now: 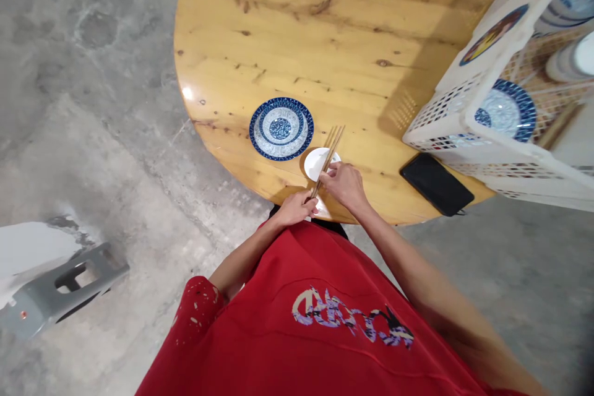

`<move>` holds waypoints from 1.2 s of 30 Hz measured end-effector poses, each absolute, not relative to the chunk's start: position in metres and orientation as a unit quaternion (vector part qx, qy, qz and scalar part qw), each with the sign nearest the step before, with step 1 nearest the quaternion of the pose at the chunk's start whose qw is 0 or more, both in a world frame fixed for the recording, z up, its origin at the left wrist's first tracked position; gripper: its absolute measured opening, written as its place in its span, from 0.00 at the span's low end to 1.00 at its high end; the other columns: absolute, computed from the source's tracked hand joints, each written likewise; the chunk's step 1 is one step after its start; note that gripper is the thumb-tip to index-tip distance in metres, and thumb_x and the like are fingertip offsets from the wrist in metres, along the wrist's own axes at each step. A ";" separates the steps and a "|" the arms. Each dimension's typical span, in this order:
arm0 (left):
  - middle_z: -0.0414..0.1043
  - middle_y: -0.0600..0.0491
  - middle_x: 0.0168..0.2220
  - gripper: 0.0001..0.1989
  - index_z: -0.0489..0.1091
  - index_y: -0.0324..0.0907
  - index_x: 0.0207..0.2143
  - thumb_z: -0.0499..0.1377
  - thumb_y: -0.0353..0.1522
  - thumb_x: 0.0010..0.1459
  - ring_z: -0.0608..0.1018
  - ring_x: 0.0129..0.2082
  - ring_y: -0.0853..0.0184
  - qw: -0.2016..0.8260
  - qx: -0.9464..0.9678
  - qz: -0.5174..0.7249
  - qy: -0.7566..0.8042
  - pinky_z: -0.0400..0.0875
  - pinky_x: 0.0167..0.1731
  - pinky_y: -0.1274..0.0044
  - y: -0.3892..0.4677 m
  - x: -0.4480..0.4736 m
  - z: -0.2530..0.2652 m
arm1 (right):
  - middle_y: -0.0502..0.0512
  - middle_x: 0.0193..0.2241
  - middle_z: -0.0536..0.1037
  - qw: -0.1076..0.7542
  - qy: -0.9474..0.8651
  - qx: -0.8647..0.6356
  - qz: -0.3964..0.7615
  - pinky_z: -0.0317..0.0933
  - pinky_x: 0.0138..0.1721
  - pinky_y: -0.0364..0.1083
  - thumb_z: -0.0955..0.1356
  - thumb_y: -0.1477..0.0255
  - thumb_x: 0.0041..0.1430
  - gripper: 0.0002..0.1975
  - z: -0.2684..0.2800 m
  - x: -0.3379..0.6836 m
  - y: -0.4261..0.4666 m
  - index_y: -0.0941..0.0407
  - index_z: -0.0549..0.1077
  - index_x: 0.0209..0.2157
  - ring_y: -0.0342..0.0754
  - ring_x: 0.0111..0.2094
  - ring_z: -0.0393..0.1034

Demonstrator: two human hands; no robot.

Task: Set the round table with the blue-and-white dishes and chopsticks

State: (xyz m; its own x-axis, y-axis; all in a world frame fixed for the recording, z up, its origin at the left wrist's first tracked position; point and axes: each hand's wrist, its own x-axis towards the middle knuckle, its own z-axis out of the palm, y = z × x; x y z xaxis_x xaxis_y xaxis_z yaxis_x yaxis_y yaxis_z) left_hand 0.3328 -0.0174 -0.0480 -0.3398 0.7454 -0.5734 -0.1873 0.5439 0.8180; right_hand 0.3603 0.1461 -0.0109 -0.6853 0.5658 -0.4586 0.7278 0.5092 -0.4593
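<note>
Thin wooden chopsticks point(335, 143) slant over a small white dish point(312, 163) near the table's front edge. My right hand point(344, 183) pinches the chopsticks around their middle, just at the dish's right side. Lower down, my left hand point(297, 206) has its fingers closed around their near ends. Whether the chopsticks touch the dish I cannot tell. To the left of the dish, a blue-and-white patterned plate point(257, 143) lies on the table with a smaller matching dish or bowl point(280, 128) in its centre.
On the round wooden table point(297, 31), a white plastic basket point(445, 114) holding patterned dishes and white crockery stands at the right. A black phone point(436, 184) lies in front of it. A grey plastic stool point(69, 288) is on the concrete floor at the lower left.
</note>
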 end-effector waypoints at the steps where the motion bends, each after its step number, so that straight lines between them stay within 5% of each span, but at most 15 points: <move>1: 0.79 0.52 0.32 0.10 0.64 0.43 0.31 0.52 0.37 0.65 0.81 0.30 0.68 0.539 0.197 0.436 0.693 0.70 0.32 0.78 -0.018 0.332 -0.048 | 0.62 0.33 0.83 0.113 0.859 0.384 -0.320 0.67 0.45 0.49 0.69 0.71 0.56 0.17 -0.010 0.363 0.148 0.62 0.79 0.46 0.58 0.40 0.80; 6: 0.79 0.51 0.32 0.12 0.64 0.42 0.30 0.52 0.39 0.65 0.81 0.30 0.67 0.543 0.185 0.444 0.688 0.71 0.32 0.78 -0.020 0.327 -0.043 | 0.64 0.37 0.83 0.033 0.821 0.449 -0.351 0.70 0.44 0.52 0.67 0.68 0.58 0.19 -0.014 0.385 0.170 0.64 0.78 0.47 0.59 0.39 0.79; 16: 0.74 0.54 0.31 0.13 0.66 0.42 0.33 0.48 0.37 0.69 0.75 0.29 0.72 0.501 0.130 0.476 0.711 0.70 0.32 0.81 -0.012 0.304 -0.053 | 0.54 0.23 0.77 0.006 0.632 0.500 -0.592 0.61 0.19 0.39 0.69 0.70 0.59 0.07 -0.028 0.398 0.171 0.59 0.73 0.31 0.43 0.19 0.69; 36: 0.74 0.52 0.33 0.12 0.63 0.42 0.31 0.49 0.35 0.68 0.77 0.33 0.71 0.497 0.116 0.493 0.705 0.72 0.35 0.80 0.015 0.284 -0.053 | 0.50 0.17 0.75 -0.008 0.623 0.495 -0.605 0.66 0.20 0.38 0.66 0.77 0.53 0.04 -0.033 0.374 0.168 0.59 0.73 0.30 0.45 0.19 0.73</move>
